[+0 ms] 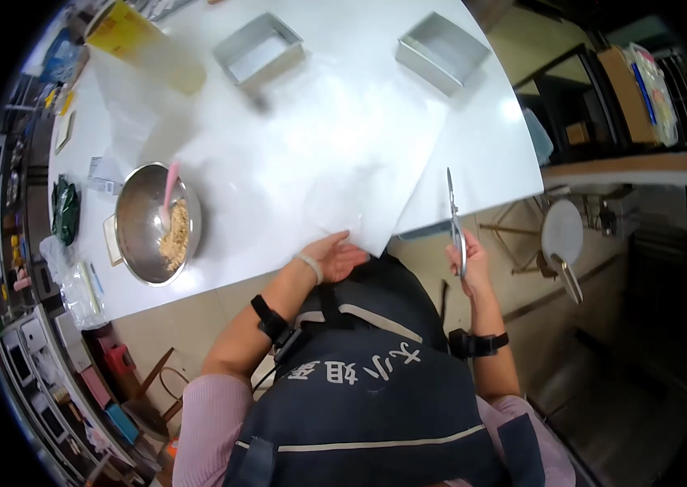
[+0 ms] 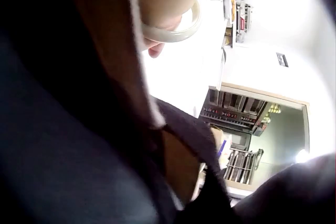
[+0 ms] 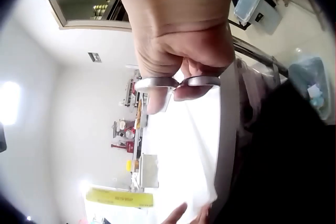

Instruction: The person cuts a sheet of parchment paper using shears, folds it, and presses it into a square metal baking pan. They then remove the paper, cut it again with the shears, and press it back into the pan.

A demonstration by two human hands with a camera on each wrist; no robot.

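Metal scissors (image 1: 454, 213) are gripped by the handles in my right hand (image 1: 473, 261), blades pointing up and away, beside the table's front edge. The right wrist view shows my right hand (image 3: 184, 50) with fingers through the scissors' loops (image 3: 202, 81). My left hand (image 1: 335, 258), palm up with fingers extended, lies at the front edge by the corner of a thin white sheet (image 1: 382, 231); whether it touches the sheet I cannot tell. The left wrist view shows only a fingertip (image 2: 156, 49) past the bangle. Left fingers (image 3: 178, 214) also show at the bottom of the right wrist view.
A steel bowl (image 1: 134, 219) with crumbly filling and a pink spatula (image 1: 170, 185) stands at the left. Two rectangular metal tins (image 1: 256, 50) (image 1: 441, 57) stand at the far side. A yellow roll (image 1: 123, 31) is at the back left; a stool (image 1: 562, 231) stands at the right.
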